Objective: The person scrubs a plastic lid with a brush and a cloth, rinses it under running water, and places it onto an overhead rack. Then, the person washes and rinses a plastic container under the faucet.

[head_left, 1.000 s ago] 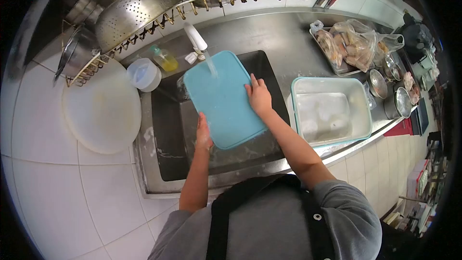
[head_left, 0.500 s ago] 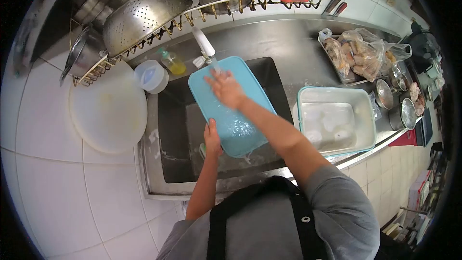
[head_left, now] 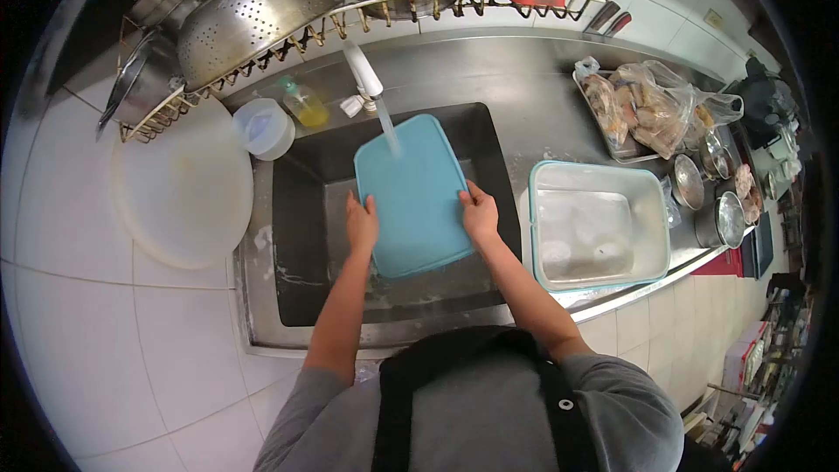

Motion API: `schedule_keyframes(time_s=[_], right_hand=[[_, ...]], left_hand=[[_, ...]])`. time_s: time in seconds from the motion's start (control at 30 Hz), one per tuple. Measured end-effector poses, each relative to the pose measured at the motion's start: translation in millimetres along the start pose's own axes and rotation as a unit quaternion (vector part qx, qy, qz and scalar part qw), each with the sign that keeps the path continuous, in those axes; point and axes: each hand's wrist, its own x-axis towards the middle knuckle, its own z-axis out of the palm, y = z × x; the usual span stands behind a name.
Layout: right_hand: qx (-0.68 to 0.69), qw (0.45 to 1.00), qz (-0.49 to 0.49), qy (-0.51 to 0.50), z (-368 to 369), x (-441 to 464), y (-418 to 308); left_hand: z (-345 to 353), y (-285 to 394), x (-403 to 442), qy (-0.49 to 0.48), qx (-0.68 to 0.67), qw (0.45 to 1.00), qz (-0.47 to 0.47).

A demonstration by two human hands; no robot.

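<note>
Holding flat blue rectangular plastic lid (head_left: 415, 197) under running white faucet (head_left: 363, 68), left hand (head_left: 360, 225) and right hand (head_left: 480, 215) clamped on opposite edges.

Smooth plastic blue panel (head_left: 415, 201), shiny metal counter (head_left: 516, 79), matt sink (head_left: 299, 232).

I see light-blue rectangular lid (head_left: 418, 201), corners rounded, slightly askew over dark sink (head_left: 306, 240), far end under running water (head_left: 386, 125).
</note>
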Motion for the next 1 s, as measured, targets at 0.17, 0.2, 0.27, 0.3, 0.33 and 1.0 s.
schedule_keyframes(time_s=[0.17,0.2,0.27,0.3,0.33,1.0], right_hand=[[0.132,0.987,-0.009,-0.090,-7.3,-23.4,11.7],[0.170,0.977,-0.016,-0.127,-13.0,-33.3,-6.2],[0.230,0.963,-0.015,-0.137,-3.8,-34.1,-2.5],[0.260,0.955,-0.014,-0.142,0.5,-33.0,-1.3],[0.288,0.948,-0.009,-0.137,4.0,-32.4,-2.9],[0.306,0.939,-0.061,-0.143,-1.6,-0.2,-22.7]], left_hand=[[15.7,42.7,53.0,0.015,0.228,0.971,0.070],[22.2,59.5,64.0,0.045,0.227,0.969,0.086],[19.2,107.0,63.3,0.050,0.251,0.955,0.147],[12.5,136.8,54.5,0.024,0.275,0.942,0.193],[21.9,146.7,50.4,0.047,0.263,0.927,0.262],[-48.3,113.3,59.9,0.170,0.274,0.938,0.131]])
